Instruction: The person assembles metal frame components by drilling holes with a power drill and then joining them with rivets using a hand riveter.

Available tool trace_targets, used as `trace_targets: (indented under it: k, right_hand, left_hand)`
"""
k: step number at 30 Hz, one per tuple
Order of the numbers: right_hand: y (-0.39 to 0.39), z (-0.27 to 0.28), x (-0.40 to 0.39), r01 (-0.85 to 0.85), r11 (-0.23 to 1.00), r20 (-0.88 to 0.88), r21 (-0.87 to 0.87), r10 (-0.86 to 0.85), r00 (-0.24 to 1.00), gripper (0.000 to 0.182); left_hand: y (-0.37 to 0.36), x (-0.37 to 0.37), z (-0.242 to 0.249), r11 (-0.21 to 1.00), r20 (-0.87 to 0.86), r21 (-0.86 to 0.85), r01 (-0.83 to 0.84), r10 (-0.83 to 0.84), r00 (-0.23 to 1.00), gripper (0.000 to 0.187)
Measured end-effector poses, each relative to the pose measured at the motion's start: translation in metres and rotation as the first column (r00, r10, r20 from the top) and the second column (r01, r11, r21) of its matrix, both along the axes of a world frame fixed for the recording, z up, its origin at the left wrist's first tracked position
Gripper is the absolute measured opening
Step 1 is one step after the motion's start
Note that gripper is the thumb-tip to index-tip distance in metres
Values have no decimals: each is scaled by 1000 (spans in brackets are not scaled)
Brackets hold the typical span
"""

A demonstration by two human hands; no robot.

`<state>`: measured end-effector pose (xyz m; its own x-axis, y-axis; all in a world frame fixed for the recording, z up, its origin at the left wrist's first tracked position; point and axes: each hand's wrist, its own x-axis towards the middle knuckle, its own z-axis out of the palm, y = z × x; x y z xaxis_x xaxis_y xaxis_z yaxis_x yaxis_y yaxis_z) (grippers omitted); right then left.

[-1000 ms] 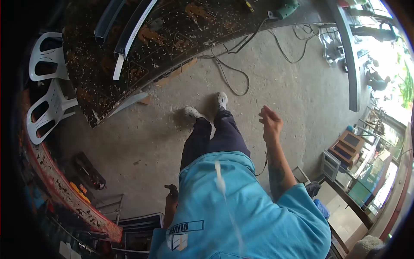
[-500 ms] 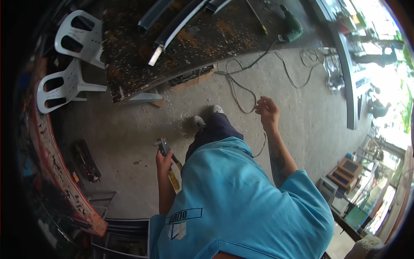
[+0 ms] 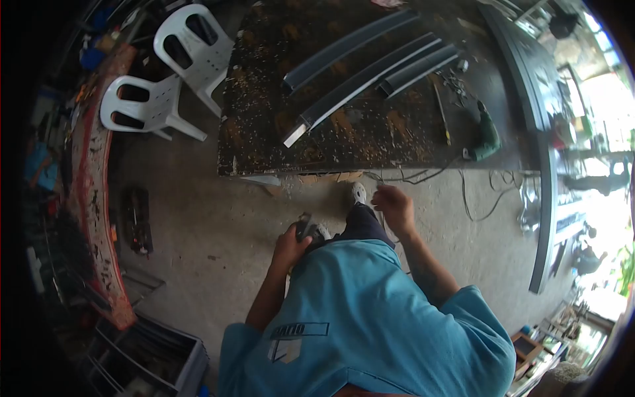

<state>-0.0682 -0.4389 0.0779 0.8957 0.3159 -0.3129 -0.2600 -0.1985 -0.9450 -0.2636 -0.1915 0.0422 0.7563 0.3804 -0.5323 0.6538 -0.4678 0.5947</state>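
My left hand point(image 3: 288, 248), low at the left of my body, is closed around a hand riveter point(image 3: 304, 226). Its dark metal head points up past my fingers; the handles are mostly hidden. In front of my right thigh, my right hand point(image 3: 395, 208) hangs in the air with loosely bent fingers and nothing visible in it. Ahead stands a dark, chip-strewn worktable point(image 3: 258, 149). Several dark metal profiles lie on it, among them a long one point(image 3: 370, 83) with a bright end piece point(image 3: 296, 132) and a short one point(image 3: 423, 69).
A green power drill point(image 3: 488, 135) lies at the table's right, its cable point(image 3: 469, 208) trailing on the floor. Beside it is a thin rod point(image 3: 442, 109) with a yellow end. White plastic chairs point(image 3: 152, 102) stand left, near a worn red beam point(image 3: 99, 192). A long grey profile point(image 3: 546, 218) extends at right.
I have come closer to the table, and more of its top shows. My left hand has moved forward with the riveter. My right hand has lowered slightly in view, its fingers more bent.
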Motion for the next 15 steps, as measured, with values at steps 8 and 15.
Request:
trace_targets:
  k: [8, 15]
  right_hand:
    - [60, 59, 76, -355, 927, 576, -122, 357, 735, 23]
    - [54, 58, 129, -551, 829, 794, -99, 399, 458, 32]
  left_hand:
    - [-42, 154, 77, 963, 70, -53, 265, -261, 963, 58]
    - [-62, 189, 90, 992, 151, -59, 113, -103, 983, 54]
